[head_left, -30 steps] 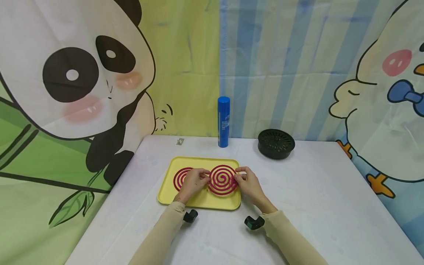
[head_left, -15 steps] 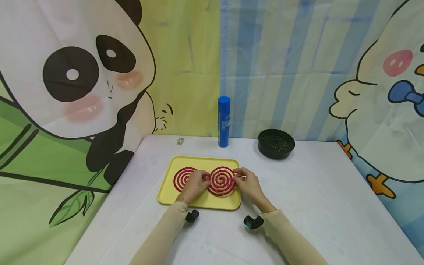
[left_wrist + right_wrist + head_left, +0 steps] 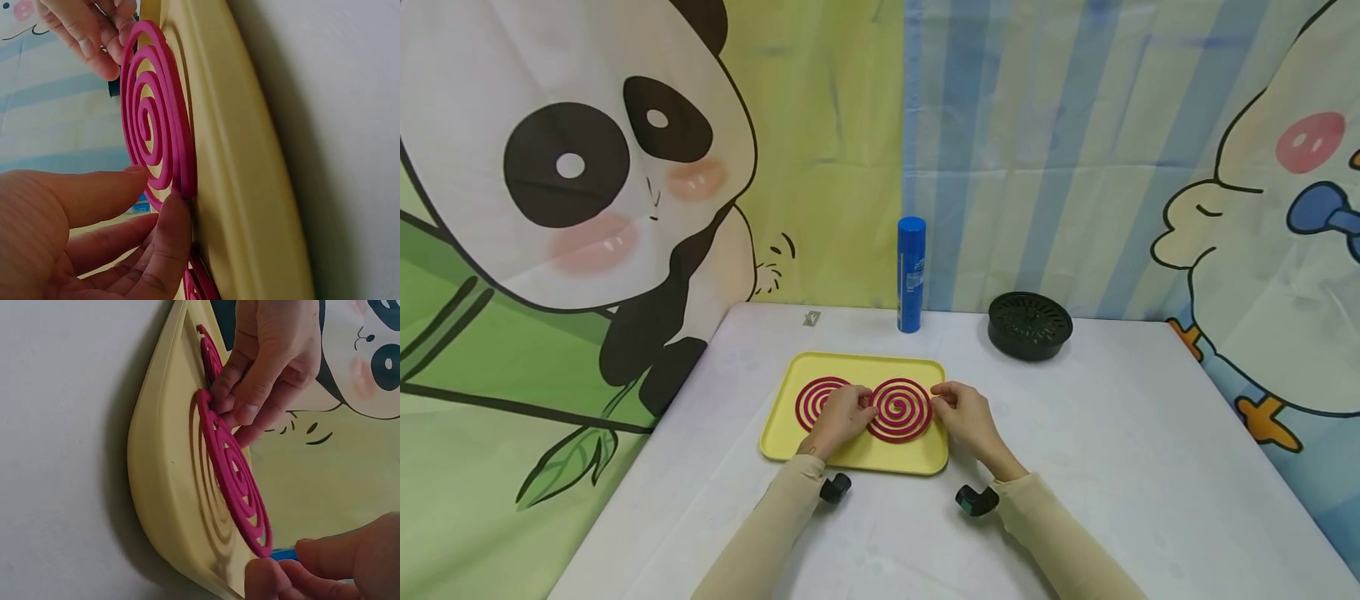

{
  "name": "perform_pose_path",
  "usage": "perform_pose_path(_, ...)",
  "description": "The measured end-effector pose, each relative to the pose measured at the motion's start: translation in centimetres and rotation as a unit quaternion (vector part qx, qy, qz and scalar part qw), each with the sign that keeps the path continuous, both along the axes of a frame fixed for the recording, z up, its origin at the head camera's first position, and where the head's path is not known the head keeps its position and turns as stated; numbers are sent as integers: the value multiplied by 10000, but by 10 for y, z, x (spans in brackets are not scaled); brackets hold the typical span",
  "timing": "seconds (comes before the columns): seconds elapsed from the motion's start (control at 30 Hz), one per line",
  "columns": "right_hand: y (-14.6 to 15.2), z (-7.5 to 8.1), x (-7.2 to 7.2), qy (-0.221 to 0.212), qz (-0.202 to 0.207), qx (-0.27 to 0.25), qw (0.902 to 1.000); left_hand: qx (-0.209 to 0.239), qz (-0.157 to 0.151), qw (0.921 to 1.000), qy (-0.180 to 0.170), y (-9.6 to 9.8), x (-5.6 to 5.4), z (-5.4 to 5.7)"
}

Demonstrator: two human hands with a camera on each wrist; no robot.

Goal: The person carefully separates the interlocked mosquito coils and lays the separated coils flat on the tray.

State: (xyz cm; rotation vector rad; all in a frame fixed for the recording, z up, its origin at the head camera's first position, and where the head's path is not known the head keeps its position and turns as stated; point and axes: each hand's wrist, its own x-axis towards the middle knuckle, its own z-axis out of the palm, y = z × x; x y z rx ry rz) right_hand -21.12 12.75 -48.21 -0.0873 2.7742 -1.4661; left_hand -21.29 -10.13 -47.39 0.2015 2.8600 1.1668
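Note:
Two dark pink spiral mosquito coils lie over a yellow tray. My left hand pinches the near edge of the right-hand coil between thumb and fingers. In the right wrist view, this coil's far side tilts up off the tray and throws a spiral shadow on it. My right hand is at the coil's right edge, its thumb and fingers parted, with a small gap to the coil in the head view. The other coil lies flat at the tray's left, partly hidden under my left hand.
A blue spray can stands upright behind the tray. To its right is a round black container with a slotted lid. A small metal piece lies near the white table's back edge. Printed cloth hangs behind the table.
The right-hand coil has come slightly down and to the left. My right fingers have parted from its edge, while my left hand keeps its pinch. The head view has shifted slightly.

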Motion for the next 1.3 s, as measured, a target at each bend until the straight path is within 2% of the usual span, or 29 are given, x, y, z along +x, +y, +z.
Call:
perform_pose_path(0.23, -1, 8, -1, -141, 522, 527, 9971, -79, -63, 9999, -77, 2, 3, 4)
perform_pose_path(0.4, -3, 16, 0, -471, 987, 606, 9922, -183, -131, 9997, -102, 2, 2, 3)
perform_pose_path(0.5, -4, 18, 1, -626, 1114, 672, 9895, -210, -118, 9996, -129, 2, 1, 2)
perform_pose_path(0.7, -6, 21, 2, -620, 1184, 719, 9884, -148, -44, 9996, -244, 2, -1, 1)
perform_pose_path(1.03, -5, 21, 1, -593, 1218, 684, 9884, -174, -106, 9996, -209, 1, -2, 2)
perform_pose_path(1.3, -8, 17, -1, -561, 1222, 664, 9887, -166, -36, 9995, -262, -4, -2, 1)
